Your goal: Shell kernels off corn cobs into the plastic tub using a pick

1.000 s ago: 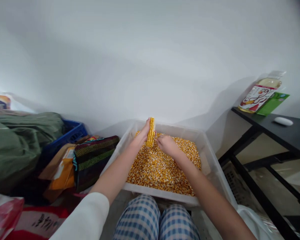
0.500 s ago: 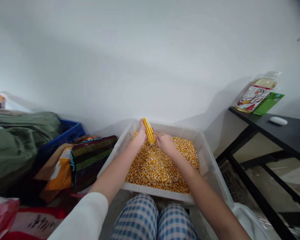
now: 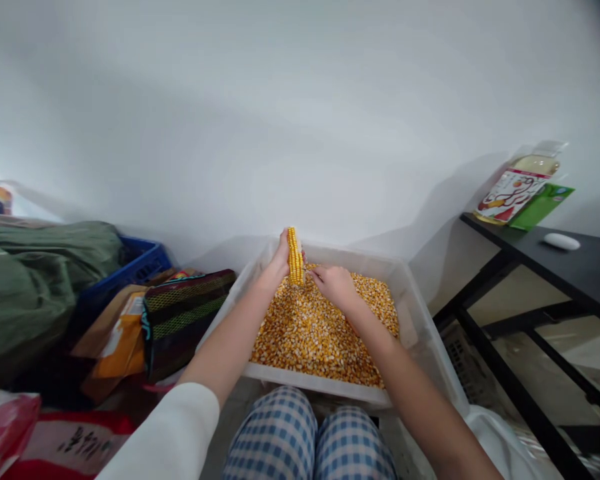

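Observation:
Above the far half of the tub, my left hand (image 3: 282,255) is closed around an ear of corn (image 3: 295,257), which stands almost upright. Rows of yellow kernels face me, and a paler strip shows along its right side. My right hand (image 3: 334,283) is closed, its fingertips at the lower right of the ear. Something thin seems to stick out from those fingers, too small to name. Below both hands, loose corn kernels (image 3: 315,340) fill much of a translucent plastic tub (image 3: 415,307).
To the right stands a black table (image 3: 593,257) with a bottle (image 3: 513,190), a green box (image 3: 543,205) and a white oval object (image 3: 561,241). On the left are a blue crate (image 3: 143,260), green cloth (image 3: 30,287), a dark mesh bag (image 3: 187,320) and a red bag (image 3: 75,443). A white wall rises behind.
The ear of corn has turned more upright and risen slightly in my left hand. My right hand stays beside its lower end, shifted slightly right.

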Motion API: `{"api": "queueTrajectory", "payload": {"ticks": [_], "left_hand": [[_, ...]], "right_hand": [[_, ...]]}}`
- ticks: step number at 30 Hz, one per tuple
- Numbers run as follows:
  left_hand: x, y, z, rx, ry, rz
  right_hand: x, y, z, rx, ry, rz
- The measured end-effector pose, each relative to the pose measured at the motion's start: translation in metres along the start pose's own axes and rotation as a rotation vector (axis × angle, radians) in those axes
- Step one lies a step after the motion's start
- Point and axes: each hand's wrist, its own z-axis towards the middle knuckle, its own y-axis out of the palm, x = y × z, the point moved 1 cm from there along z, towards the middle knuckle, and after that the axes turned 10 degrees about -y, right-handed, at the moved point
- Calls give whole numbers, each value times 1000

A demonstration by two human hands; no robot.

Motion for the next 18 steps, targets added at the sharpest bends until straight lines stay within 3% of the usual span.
{"api": "queueTrajectory", "payload": {"ticks": [18], "left_hand": [[-2, -2, 3, -90, -2, 102]], "right_hand": [[0, 3, 2, -14, -29, 11]]}}
